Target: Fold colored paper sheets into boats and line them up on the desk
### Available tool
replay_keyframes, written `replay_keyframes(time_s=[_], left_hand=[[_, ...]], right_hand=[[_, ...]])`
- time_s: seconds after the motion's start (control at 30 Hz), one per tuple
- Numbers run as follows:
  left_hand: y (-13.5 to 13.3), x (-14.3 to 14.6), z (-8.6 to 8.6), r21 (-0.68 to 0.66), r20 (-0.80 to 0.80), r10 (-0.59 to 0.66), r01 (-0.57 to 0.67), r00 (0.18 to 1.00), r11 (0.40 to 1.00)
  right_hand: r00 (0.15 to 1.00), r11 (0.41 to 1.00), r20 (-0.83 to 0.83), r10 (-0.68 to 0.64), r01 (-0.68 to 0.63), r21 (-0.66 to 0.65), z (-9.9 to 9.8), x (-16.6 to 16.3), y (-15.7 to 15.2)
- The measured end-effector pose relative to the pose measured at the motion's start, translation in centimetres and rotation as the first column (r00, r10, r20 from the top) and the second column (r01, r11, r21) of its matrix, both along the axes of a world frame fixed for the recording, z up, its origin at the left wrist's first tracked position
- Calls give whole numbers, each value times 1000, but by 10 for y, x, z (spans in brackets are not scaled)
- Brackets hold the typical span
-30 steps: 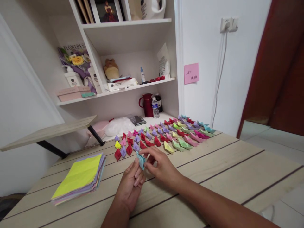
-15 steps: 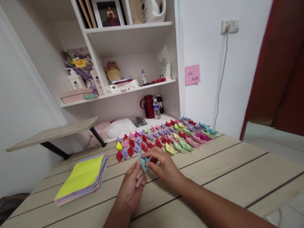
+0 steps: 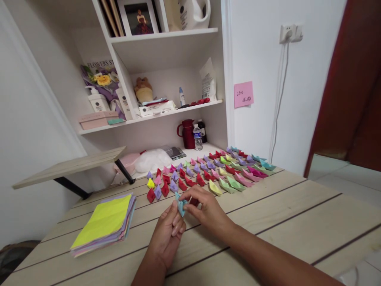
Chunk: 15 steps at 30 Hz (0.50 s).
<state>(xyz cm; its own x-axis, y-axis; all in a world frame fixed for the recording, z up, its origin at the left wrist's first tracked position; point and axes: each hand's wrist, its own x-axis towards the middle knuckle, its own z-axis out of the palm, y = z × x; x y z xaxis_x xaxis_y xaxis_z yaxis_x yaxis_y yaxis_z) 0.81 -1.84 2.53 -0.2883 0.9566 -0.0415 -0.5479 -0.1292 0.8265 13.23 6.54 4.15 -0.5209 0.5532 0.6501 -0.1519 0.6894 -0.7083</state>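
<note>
A small light-blue folded paper boat (image 3: 181,205) is held up between my two hands above the wooden table (image 3: 244,226). My left hand (image 3: 171,228) pinches its lower left side between thumb and curled fingers. From the right, my right hand (image 3: 205,206) grips its other side with thumb and forefinger. Parts of the boat are hidden by my fingers. Just beyond my hands stand rows of folded paper boats (image 3: 214,186) in red, purple, pink, yellow, green and blue. To the left lies a stack of coloured paper sheets (image 3: 104,222), bright yellow on top.
A small raised wooden shelf (image 3: 71,165) on black legs stands at the table's left. Behind the boats are a white plastic bag (image 3: 153,159), a dark red jug (image 3: 188,134) and a water bottle (image 3: 197,138). A pink note (image 3: 243,94) is stuck to the wall.
The whole view has shifted slightly, moving the scene a little to the right. Both hands keep hold of the light-blue boat, with almost the same grip.
</note>
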Motion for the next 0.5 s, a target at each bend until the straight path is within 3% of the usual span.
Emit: replay_keyframes(time_s=[0.5], left_hand=[[-3, -1, 0, -12, -35, -28, 28, 999, 1000]], right_hand=[[999, 999, -43, -29, 31, 42, -3, 0, 7]])
